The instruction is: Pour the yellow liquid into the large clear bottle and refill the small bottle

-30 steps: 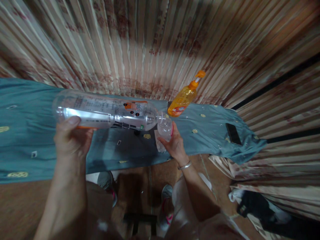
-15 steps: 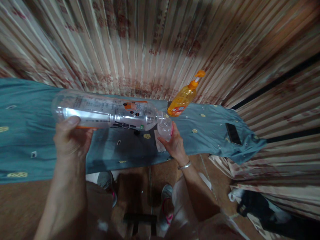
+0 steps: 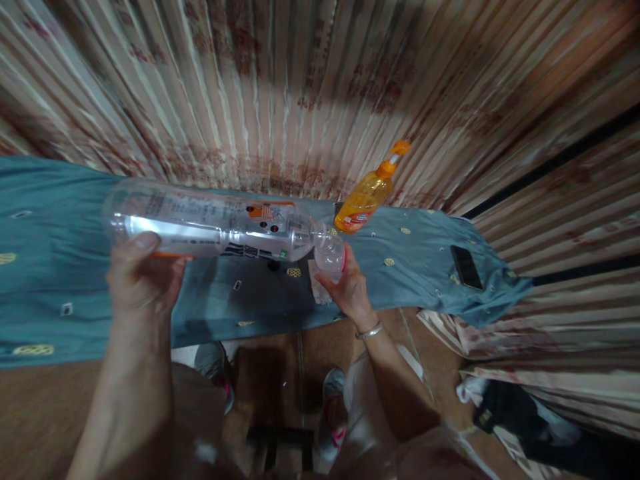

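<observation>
The left hand [image 3: 143, 280] grips a light, slippery, crushable bottle [image 3: 210, 223] sideways; at three o'clock, the right hand [image 3: 350, 290] clasps a flimsy cup [image 3: 327, 257].

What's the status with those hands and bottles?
Left hand grips large clear plastic bottle, tipped sideways. Right hand holds small clear cup at its mouth. Nothing between.

Probably a home: curtains [image 3: 310, 87], cloth-covered table [image 3: 60, 267].

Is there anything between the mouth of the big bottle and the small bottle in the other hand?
Nothing visible. The large clear bottle, tipped sideways in the left hand, has its mouth right at the small bottle held by the right hand.
</observation>
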Action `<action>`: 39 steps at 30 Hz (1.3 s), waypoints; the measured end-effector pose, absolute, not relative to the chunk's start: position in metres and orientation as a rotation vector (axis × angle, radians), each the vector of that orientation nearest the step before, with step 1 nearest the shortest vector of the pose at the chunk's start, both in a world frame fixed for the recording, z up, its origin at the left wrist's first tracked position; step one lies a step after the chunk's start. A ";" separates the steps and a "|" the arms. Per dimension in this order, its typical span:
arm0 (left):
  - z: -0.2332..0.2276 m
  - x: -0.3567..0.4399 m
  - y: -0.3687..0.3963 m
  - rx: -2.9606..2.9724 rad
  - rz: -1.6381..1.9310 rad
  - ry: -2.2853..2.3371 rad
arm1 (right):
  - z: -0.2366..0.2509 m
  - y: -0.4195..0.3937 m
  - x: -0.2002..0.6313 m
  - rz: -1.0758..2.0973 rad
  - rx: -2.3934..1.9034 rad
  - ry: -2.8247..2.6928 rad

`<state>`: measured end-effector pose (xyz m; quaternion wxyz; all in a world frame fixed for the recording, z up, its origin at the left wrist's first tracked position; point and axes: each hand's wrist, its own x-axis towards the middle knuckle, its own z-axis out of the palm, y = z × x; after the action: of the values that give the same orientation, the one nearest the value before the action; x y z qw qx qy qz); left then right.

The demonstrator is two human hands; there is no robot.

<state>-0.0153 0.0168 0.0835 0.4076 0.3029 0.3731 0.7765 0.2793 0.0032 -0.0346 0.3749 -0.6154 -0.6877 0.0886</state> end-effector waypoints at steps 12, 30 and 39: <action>0.082 -0.017 0.018 0.751 1.961 0.930 | -0.034 0.004 0.280 0.245 -1.573 -1.751; 0.081 -0.017 0.018 0.681 1.992 0.921 | -0.035 0.004 0.279 0.236 -1.575 -1.737; 0.081 -0.017 0.019 0.637 2.003 0.929 | -0.034 0.004 0.280 0.247 -1.570 -1.728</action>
<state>-0.0174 0.0187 0.0809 0.4095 0.2528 0.3688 0.7952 0.2797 0.0041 -0.0343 0.3867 -0.6168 -0.6787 0.0971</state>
